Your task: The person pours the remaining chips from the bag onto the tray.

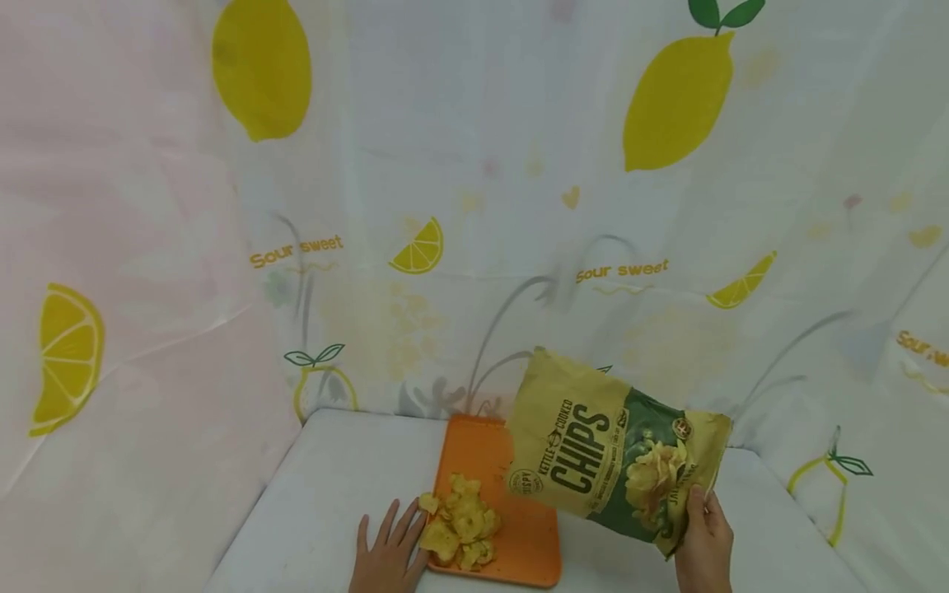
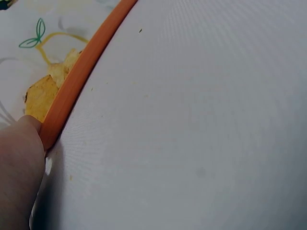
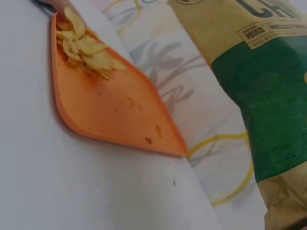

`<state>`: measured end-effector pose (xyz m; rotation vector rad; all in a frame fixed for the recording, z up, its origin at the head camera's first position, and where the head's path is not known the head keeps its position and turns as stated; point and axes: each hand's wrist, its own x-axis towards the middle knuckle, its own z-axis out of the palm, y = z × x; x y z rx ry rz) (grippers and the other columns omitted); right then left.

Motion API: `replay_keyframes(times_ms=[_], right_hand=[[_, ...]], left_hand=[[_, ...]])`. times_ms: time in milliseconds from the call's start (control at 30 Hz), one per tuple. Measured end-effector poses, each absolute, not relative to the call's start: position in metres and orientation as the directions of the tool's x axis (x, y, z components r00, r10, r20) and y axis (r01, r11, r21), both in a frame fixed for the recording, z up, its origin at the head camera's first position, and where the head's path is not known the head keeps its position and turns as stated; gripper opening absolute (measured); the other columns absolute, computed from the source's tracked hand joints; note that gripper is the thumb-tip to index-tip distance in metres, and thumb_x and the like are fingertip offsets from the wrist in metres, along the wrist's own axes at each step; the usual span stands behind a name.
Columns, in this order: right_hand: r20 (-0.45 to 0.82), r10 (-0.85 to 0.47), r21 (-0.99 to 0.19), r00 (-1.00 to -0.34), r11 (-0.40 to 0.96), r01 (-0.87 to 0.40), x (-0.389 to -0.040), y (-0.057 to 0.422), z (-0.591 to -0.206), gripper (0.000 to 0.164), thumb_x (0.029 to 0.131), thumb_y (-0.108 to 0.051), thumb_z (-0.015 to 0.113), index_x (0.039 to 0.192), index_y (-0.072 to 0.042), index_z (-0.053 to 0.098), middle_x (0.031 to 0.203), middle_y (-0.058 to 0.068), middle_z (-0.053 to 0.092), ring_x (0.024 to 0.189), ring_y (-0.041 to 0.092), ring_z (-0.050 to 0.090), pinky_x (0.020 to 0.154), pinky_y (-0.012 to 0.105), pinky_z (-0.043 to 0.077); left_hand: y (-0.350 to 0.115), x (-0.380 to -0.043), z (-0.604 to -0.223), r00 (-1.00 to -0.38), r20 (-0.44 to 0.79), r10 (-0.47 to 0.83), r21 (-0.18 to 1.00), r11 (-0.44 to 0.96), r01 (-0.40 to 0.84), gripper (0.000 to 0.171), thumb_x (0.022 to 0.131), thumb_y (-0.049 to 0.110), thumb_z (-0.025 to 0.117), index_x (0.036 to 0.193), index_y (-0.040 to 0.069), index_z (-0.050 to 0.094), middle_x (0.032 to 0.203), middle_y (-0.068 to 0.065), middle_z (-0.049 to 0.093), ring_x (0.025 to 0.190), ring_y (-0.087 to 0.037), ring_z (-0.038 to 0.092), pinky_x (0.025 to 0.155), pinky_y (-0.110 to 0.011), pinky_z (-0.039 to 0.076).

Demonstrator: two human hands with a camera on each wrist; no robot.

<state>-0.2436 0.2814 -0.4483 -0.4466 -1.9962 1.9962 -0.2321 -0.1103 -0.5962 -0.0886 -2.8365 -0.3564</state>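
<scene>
- My right hand (image 1: 704,539) pinches the bag (image 1: 586,449) by its lower right corner, thumb on the printed front
- The bag hangs tilted in the air, partly covering the tray (image 1: 526,535) in the head view
- My left hand (image 1: 389,556) lies with fingers straight and spread, touching the tray's left edge
- Chips (image 1: 467,523) sit piled in the tray beside that hand
- The orange tray rests on the white bench (image 1: 334,478)
- Behind hangs a lemon-print cloth (image 1: 482,165)

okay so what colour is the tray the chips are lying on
The tray is orange; it shows best in the right wrist view.
</scene>
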Motion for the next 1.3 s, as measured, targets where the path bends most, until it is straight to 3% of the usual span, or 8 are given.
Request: replay_keyframes(times_ms=[133, 333, 467, 667, 833, 1033, 1200, 1300], right_hand=[[-0.006, 0.428, -0.995, -0.904, 0.087, 0.047, -0.246, 0.285, -0.449, 0.062, 0.088, -0.055, 0.032, 0.137, -0.018, 0.035, 0.096, -0.024, 0.052, 0.083, -0.013, 0.053, 0.066, 0.010, 0.050], [-0.015, 0.456, -0.999, -0.890, 0.020, 0.028, -0.252, 0.296, -0.465, 0.062, 0.085, -0.058, 0.034, 0.138, -0.025, 0.034, 0.103, -0.023, 0.053, 0.084, -0.015, 0.054, 0.065, 0.009, 0.050], [-0.025, 0.480, -0.994, -0.877, 0.081, 0.073, -0.244, 0.289, -0.453, 0.061, 0.086, -0.058, 0.036, 0.133, -0.019, 0.042, 0.088, -0.025, 0.054, 0.077, -0.012, 0.054, 0.062, 0.011, 0.050], [0.014, 0.446, -1.000, -0.895, -0.009, -0.020, -0.244, 0.292, -0.461, 0.062, 0.086, -0.056, 0.035, 0.139, -0.023, 0.034, 0.107, -0.022, 0.052, 0.085, -0.016, 0.053, 0.065, 0.007, 0.049], [0.021, 0.453, -0.996, -0.891, 0.089, 0.022, -0.245, 0.285, -0.458, 0.062, 0.087, -0.055, 0.038, 0.133, -0.014, 0.042, 0.087, -0.024, 0.057, 0.076, -0.009, 0.056, 0.060, 0.014, 0.051], [-0.042, 0.441, -0.998, -0.896, 0.019, 0.056, -0.244, 0.277, -0.447, 0.068, 0.086, -0.058, 0.033, 0.141, -0.019, 0.030, 0.100, -0.024, 0.050, 0.084, -0.017, 0.053, 0.067, 0.007, 0.049], [-0.041, 0.426, -0.992, -0.904, 0.094, 0.089, -0.246, 0.276, -0.445, 0.065, 0.086, -0.058, 0.034, 0.136, -0.017, 0.037, 0.089, -0.025, 0.053, 0.078, -0.011, 0.054, 0.064, 0.011, 0.050], [-0.035, 0.449, -0.998, -0.893, 0.037, 0.058, -0.246, 0.278, -0.448, 0.063, 0.086, -0.057, 0.034, 0.135, -0.018, 0.038, 0.091, -0.026, 0.053, 0.080, -0.013, 0.054, 0.063, 0.011, 0.050]], left_hand=[[-0.111, -0.232, -0.594, -0.963, 0.269, 0.025, 0.250, 0.964, 0.095, 0.053, 0.086, 0.062, 0.035, 0.131, 0.035, 0.044, 0.143, 0.012, 0.038, 0.134, -0.021, 0.033, 0.108, -0.058, 0.013], [-0.111, -0.232, -0.596, -0.964, 0.265, 0.028, 0.259, 0.961, 0.099, 0.054, 0.086, 0.062, 0.034, 0.132, 0.035, 0.044, 0.143, 0.013, 0.037, 0.134, -0.022, 0.032, 0.109, -0.059, 0.012], [-0.111, -0.232, -0.596, -0.962, 0.272, 0.026, 0.255, 0.962, 0.098, 0.055, 0.087, 0.063, 0.033, 0.133, 0.036, 0.042, 0.144, 0.015, 0.036, 0.135, -0.021, 0.031, 0.109, -0.059, 0.011], [-0.108, -0.231, -0.595, -0.960, 0.279, 0.035, 0.243, 0.964, 0.106, 0.054, 0.087, 0.062, 0.033, 0.133, 0.036, 0.042, 0.143, 0.016, 0.036, 0.134, -0.021, 0.033, 0.109, -0.060, 0.012], [-0.107, -0.231, -0.597, -0.944, 0.329, 0.034, 0.225, 0.968, 0.113, 0.055, 0.087, 0.061, 0.035, 0.137, 0.039, 0.033, 0.145, 0.020, 0.030, 0.132, -0.019, 0.037, 0.108, -0.061, 0.014], [-0.107, -0.232, -0.596, -0.934, 0.346, 0.087, 0.250, 0.951, 0.181, 0.054, 0.088, 0.060, 0.033, 0.139, 0.045, 0.021, 0.146, 0.025, 0.024, 0.131, -0.018, 0.039, 0.105, -0.063, 0.015], [-0.108, -0.231, -0.594, -0.937, 0.325, 0.126, 0.245, 0.946, 0.212, 0.050, 0.091, 0.056, 0.031, 0.138, 0.046, 0.021, 0.145, 0.025, 0.027, 0.130, -0.017, 0.040, 0.105, -0.062, 0.017], [-0.109, -0.230, -0.592, -0.937, 0.322, 0.132, 0.241, 0.946, 0.216, 0.049, 0.091, 0.056, 0.029, 0.139, 0.046, 0.021, 0.145, 0.025, 0.027, 0.130, -0.017, 0.041, 0.105, -0.062, 0.017]])
